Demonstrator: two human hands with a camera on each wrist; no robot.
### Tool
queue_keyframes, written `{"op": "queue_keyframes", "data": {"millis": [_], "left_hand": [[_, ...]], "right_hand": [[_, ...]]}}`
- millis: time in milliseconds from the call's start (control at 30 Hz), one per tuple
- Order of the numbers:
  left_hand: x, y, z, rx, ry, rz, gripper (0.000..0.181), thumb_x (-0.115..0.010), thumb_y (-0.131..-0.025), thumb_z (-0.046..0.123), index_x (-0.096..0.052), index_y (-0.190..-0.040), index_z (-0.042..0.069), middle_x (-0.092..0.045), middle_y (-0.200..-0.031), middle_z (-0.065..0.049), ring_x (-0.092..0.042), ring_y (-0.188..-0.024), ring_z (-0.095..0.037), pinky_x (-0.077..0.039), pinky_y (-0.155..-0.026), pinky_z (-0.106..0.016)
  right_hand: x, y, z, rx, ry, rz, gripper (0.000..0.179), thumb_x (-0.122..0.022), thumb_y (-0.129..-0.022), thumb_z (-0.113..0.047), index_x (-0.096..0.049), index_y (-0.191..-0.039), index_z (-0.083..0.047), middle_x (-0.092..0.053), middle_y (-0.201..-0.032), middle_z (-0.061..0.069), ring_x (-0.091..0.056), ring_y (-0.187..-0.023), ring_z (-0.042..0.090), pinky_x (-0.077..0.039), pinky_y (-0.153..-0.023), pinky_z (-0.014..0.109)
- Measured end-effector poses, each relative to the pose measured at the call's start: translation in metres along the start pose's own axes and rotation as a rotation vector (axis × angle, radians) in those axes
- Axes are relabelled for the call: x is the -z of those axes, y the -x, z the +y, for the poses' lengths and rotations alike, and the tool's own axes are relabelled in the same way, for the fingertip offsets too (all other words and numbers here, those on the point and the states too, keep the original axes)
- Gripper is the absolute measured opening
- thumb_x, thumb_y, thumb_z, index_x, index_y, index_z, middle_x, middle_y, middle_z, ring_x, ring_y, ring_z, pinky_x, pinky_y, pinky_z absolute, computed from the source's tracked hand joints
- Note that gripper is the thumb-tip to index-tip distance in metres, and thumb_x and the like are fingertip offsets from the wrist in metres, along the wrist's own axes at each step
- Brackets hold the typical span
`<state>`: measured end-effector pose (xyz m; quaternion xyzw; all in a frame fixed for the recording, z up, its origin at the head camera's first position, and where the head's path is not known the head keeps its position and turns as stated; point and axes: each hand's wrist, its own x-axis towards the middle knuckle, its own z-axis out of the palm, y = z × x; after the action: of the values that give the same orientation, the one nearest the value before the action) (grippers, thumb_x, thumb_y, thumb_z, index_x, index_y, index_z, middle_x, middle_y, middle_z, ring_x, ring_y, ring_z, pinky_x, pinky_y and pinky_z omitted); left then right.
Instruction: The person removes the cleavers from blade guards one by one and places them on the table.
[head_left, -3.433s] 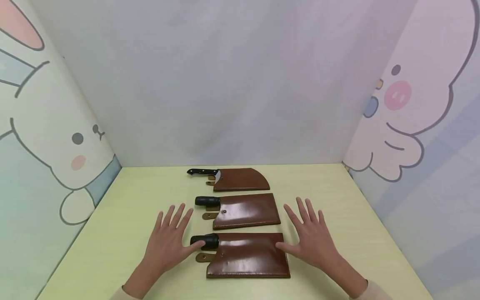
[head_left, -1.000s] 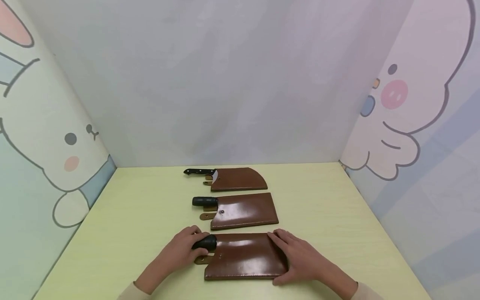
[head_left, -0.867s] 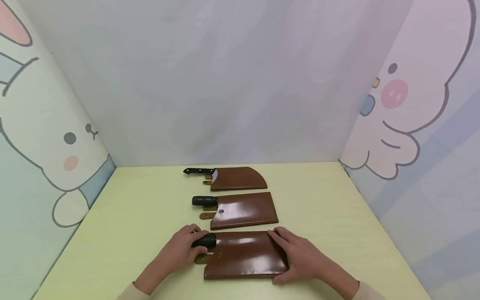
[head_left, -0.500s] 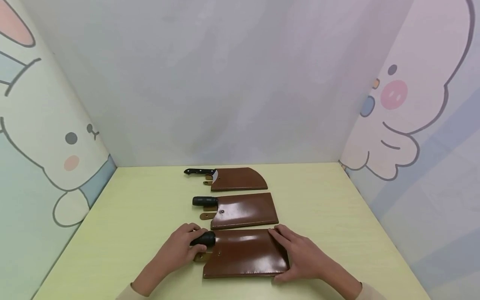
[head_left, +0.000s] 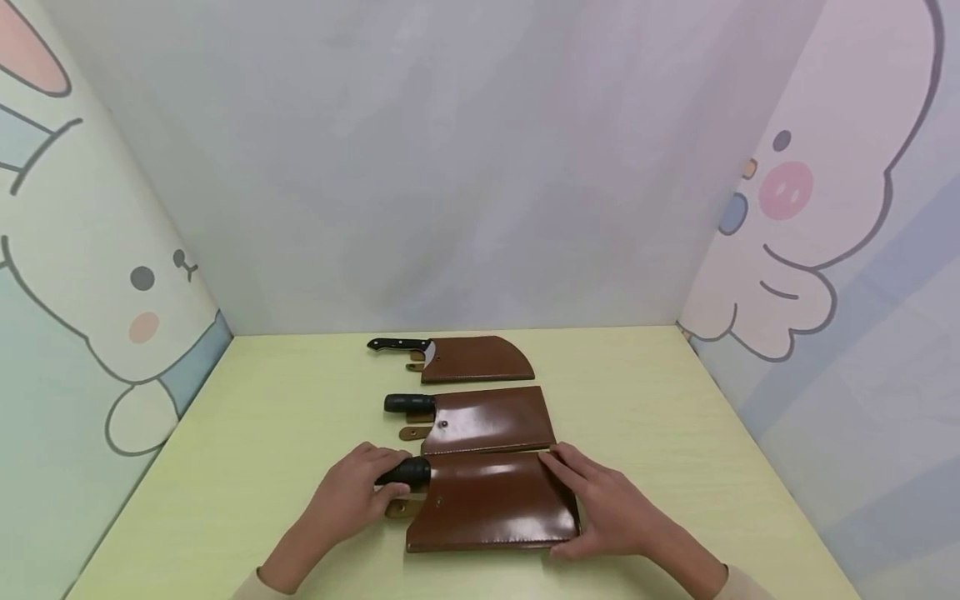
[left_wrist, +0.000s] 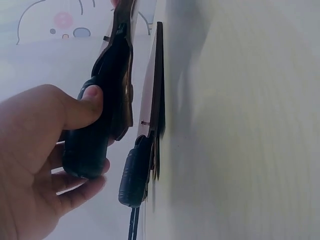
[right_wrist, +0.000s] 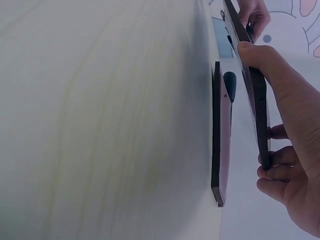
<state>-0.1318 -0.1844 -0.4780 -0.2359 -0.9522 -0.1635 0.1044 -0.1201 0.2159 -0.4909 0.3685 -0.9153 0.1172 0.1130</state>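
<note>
Closest to me is a sheathed cleaver with a black handle (head_left: 416, 472) and a glossy brown leather sheath (head_left: 491, 500). My left hand (head_left: 347, 493) grips that handle, thumb on one side and fingers curled round the other. At the sheath's right end, my right hand (head_left: 609, 510) holds it between thumb and fingers. Both wrist views show this cleaver raised off the tabletop, its handle (left_wrist: 85, 150) in the left palm and its dark sheath edge (right_wrist: 259, 100) in the right fingers. Its blade is hidden inside the sheath.
Behind lies a second sheathed cleaver (head_left: 491, 419), also black-handled. Farther back is a knife in a brown sheath with a curved tip (head_left: 480, 358). All are on a pale yellow table (head_left: 300, 392) with a grey back wall (head_left: 450, 167) and cartoon-printed side walls.
Both hands, first spread open above the table, have come down and taken hold of the nearest sheathed cleaver. It has since risen off the table and shifted slightly away from me.
</note>
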Motion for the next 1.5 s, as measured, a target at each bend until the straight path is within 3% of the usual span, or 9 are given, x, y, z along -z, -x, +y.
{"op": "queue_keyframes", "data": {"millis": [100, 367, 933, 1500], "left_hand": [[0.002, 0.001, 0.0, 0.002, -0.016, 0.004, 0.04, -0.086, -0.081, 0.035, -0.077, -0.116, 0.016, -0.076, -0.109, 0.004, -0.066, -0.096, -0.012, -0.057, -0.081, -0.035], [0.004, 0.005, -0.002, 0.052, 0.054, 0.0, 0.043, -0.085, -0.083, 0.031, -0.076, -0.119, 0.011, -0.076, -0.112, 0.0, -0.07, -0.102, -0.019, -0.058, -0.084, -0.04], [0.004, 0.013, -0.014, 0.022, 0.07, 0.045, 0.039, -0.087, -0.081, 0.025, -0.076, -0.116, 0.01, -0.077, -0.109, 0.0, -0.07, -0.095, -0.018, -0.058, -0.081, -0.039], [0.008, 0.024, -0.024, 0.087, 0.075, 0.063, 0.039, -0.088, -0.08, 0.025, -0.077, -0.116, 0.013, -0.076, -0.11, 0.002, -0.071, -0.1, -0.019, -0.058, -0.085, -0.042]], "right_hand": [[0.0, 0.001, 0.0, -0.011, 0.002, -0.004, 0.118, -0.077, -0.066, -0.081, -0.043, -0.156, -0.013, -0.05, -0.15, 0.013, -0.064, -0.121, 0.027, -0.058, -0.084, 0.043], [-0.001, 0.005, 0.002, -0.042, -0.012, -0.003, 0.118, -0.078, -0.065, -0.08, -0.043, -0.155, -0.012, -0.051, -0.15, 0.012, -0.065, -0.12, 0.027, -0.058, -0.084, 0.043], [0.003, 0.012, 0.004, -0.055, -0.024, 0.005, 0.121, -0.08, -0.065, -0.079, -0.044, -0.153, -0.004, -0.051, -0.151, 0.016, -0.065, -0.121, 0.03, -0.058, -0.085, 0.045], [0.008, 0.016, 0.008, -0.104, -0.048, 0.024, 0.123, -0.084, -0.062, -0.076, -0.045, -0.153, -0.002, -0.051, -0.152, 0.014, -0.064, -0.122, 0.029, -0.058, -0.088, 0.044]]}}
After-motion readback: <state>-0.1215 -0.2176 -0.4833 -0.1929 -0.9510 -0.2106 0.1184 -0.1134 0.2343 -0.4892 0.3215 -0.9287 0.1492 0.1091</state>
